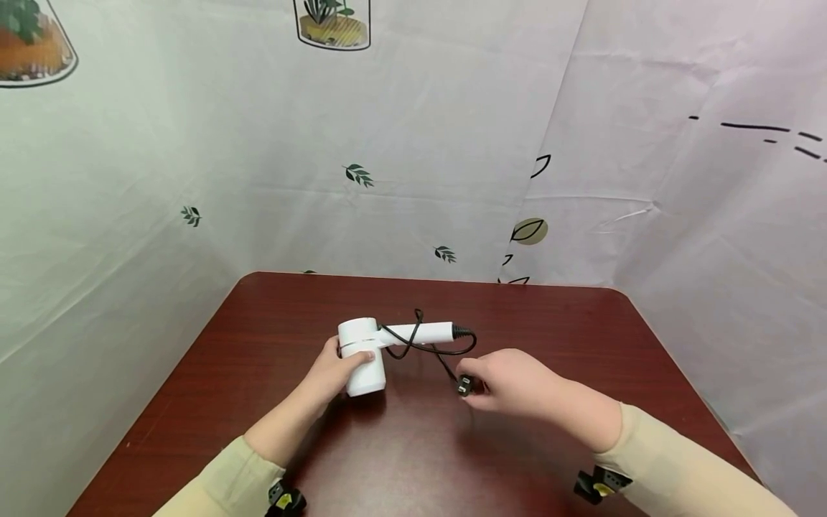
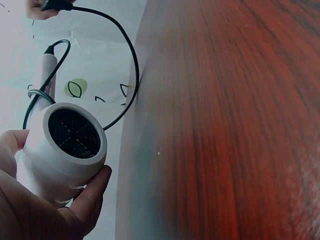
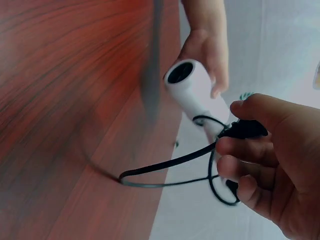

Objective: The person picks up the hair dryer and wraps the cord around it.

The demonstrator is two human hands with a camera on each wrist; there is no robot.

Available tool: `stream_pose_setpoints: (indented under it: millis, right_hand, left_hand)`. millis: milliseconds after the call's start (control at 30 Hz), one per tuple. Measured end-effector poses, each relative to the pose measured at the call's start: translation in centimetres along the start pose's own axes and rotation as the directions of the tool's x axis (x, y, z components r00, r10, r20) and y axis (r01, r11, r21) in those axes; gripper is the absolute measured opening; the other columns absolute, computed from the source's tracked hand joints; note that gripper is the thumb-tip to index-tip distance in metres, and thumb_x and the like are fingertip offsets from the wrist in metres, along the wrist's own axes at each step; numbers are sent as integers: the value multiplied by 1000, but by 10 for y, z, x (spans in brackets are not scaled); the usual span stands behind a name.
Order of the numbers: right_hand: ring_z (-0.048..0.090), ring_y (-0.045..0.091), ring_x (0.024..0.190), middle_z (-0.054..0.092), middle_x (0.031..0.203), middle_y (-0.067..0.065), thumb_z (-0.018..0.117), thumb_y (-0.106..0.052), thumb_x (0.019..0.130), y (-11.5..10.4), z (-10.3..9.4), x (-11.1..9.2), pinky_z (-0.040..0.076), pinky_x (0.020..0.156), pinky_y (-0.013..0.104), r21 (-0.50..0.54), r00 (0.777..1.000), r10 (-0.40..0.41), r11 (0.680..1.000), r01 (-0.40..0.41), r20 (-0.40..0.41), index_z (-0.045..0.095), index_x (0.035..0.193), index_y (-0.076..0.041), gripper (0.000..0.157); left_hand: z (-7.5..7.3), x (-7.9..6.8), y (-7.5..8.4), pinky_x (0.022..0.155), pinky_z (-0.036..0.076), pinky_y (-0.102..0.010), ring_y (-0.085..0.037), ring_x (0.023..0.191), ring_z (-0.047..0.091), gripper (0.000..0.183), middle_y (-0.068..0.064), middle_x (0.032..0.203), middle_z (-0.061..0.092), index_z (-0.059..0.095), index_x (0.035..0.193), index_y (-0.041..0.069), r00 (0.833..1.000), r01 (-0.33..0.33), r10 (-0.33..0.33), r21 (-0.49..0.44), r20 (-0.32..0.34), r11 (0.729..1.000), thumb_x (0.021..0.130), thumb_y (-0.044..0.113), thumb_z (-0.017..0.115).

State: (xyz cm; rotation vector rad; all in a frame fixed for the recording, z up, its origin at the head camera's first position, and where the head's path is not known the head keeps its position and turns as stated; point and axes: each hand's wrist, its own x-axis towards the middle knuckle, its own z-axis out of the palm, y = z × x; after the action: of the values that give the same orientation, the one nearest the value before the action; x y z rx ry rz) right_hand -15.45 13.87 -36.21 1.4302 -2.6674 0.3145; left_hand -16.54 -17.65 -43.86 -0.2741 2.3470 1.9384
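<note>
My left hand (image 1: 331, 375) grips a white hair dryer (image 1: 367, 370) by its barrel, thumb on the near side. The dryer's handle points right, and a black cord (image 3: 175, 162) is looped loosely around it. In the left wrist view the dark round grille (image 2: 75, 133) at one end of the barrel faces the camera. My right hand (image 1: 513, 380) pinches the black plug (image 1: 464, 385) at the cord's end, to the right of the dryer. A length of cord hangs in a curve between plug and dryer. Both things are held above the table.
A dark red wood-grain table (image 1: 413, 459) with rounded far corners lies below. White fabric (image 1: 420, 129) printed with leaves and jars hangs behind it and along both sides. Each wrist wears a small black device, on the left (image 1: 284, 499) and the right (image 1: 601, 485).
</note>
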Motion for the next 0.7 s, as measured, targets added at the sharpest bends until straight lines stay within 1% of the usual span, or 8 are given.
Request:
stream_pose_setpoints:
  millis: [167, 300, 400, 467, 600, 700]
  right_hand:
    - [45, -8, 59, 49, 69, -25, 74, -24, 86, -8, -5, 8, 41, 57, 17, 66, 1000, -4, 998, 3, 8, 59, 88, -27, 15]
    - [47, -7, 60, 51, 69, -24, 76, -28, 87, -12, -10, 15, 42, 57, 18, 146, 1000, 10, 989, -13, 20, 61, 90, -28, 15]
    - [48, -6, 58, 54, 68, -23, 77, -30, 87, -14, -14, 21, 43, 56, 19, 221, 1000, 12, 975, -17, 22, 62, 92, -28, 16]
    - [47, -5, 58, 55, 69, -23, 77, -31, 87, -13, -16, 25, 44, 56, 19, 259, 1000, 14, 966, -17, 14, 63, 94, -28, 16]
    - [47, -3, 57, 58, 69, -20, 76, -27, 88, -12, -18, 34, 45, 56, 21, 338, 999, 40, 940, -40, 5, 62, 97, -26, 17]
    - [50, -1, 56, 64, 71, -18, 75, -24, 89, -12, -20, 40, 46, 56, 23, 398, 997, 69, 915, -70, 18, 61, 99, -24, 18]
  left_hand:
    - [1, -2, 0, 78, 54, -39, -32, 106, 60, 78, -25, 129, 50, 28, 144, -6, 1000, -30, 30, 21, -3, 999, 88, 26, 73]
    - [2, -2, 0, 77, 54, -39, -32, 106, 60, 79, -25, 128, 51, 29, 144, -5, 1000, -27, 28, 49, -9, 998, 87, 27, 74]
    - [2, -2, -1, 73, 54, -38, -32, 103, 62, 79, -23, 127, 52, 30, 145, -2, 1000, -13, 14, 55, -14, 998, 86, 27, 75]
    - [3, -1, -2, 72, 54, -38, -32, 101, 62, 80, -24, 126, 53, 30, 144, -2, 1000, -19, 20, 61, -14, 998, 85, 27, 75]
    - [5, 0, -4, 74, 55, -38, -31, 102, 62, 80, -23, 125, 54, 31, 144, -2, 999, -30, 31, 75, -14, 997, 85, 27, 76]
    - [6, -1, -4, 75, 55, -39, -30, 102, 62, 81, -22, 125, 54, 30, 145, -1, 1000, -28, 29, 84, -12, 996, 85, 27, 76]
